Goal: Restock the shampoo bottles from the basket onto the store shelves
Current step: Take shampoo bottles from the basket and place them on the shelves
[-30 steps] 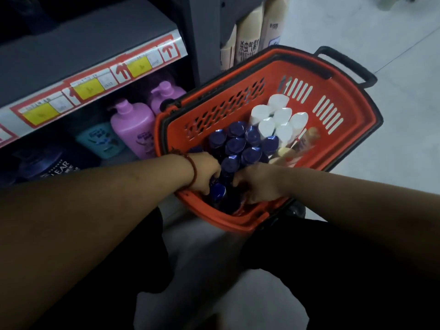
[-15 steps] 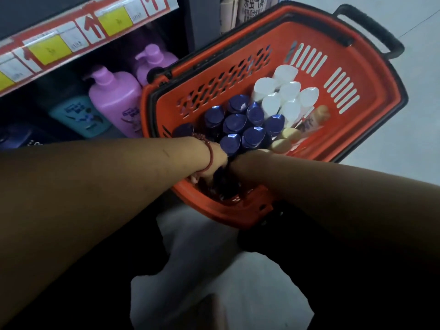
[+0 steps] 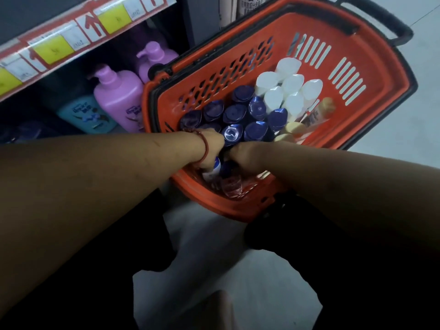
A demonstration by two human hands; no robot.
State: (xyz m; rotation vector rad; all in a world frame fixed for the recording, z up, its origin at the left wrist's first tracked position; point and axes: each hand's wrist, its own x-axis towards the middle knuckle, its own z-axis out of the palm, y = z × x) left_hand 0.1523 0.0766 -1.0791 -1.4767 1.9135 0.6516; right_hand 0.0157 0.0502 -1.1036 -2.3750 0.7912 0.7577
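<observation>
Both forearms extend forward and downward into the near end of the orange basket point(image 3: 385, 75), wrists almost touching, backs of the hands facing up.

Left hand point(image 3: 213, 146): the wrist is bent down and carries a red bracelet point(image 3: 205, 146). The fingers curl under and grip a white-and-blue bottle point(image 3: 213, 169), which protrudes from beneath the hand toward the basket's near wall.

Right hand point(image 3: 241, 154): it is set just beside the left hand, knuckles up, fingers turned down out of sight. A dark bottle point(image 3: 230, 183) lies directly beneath it. Whether the fingers are clamped on this bottle cannot be told.

Basket contents, located from the grip:
- Just beyond both hands stand the blue-capped bottles point(image 3: 256, 131), upright and packed tight; the nearest cap touches the left hand.
- Further beyond and to the right stand the white-capped bottles point(image 3: 292, 84), also upright and touching one another.
- To the right of the grip, against the blue caps, lean cream-capped tubes point(image 3: 294, 127).
- The black handle point(image 3: 381, 20) is at the far end, well apart from the hands.

To the left of the grip, outside the basket wall, pink pump bottles point(image 3: 119, 96) and a teal bottle point(image 3: 83, 113) stand under a shelf point(image 3: 42, 13) whose edge carries a price strip point(image 3: 54, 50) with yellow labels. The basket stands on a pale floor point(image 3: 214, 234).
</observation>
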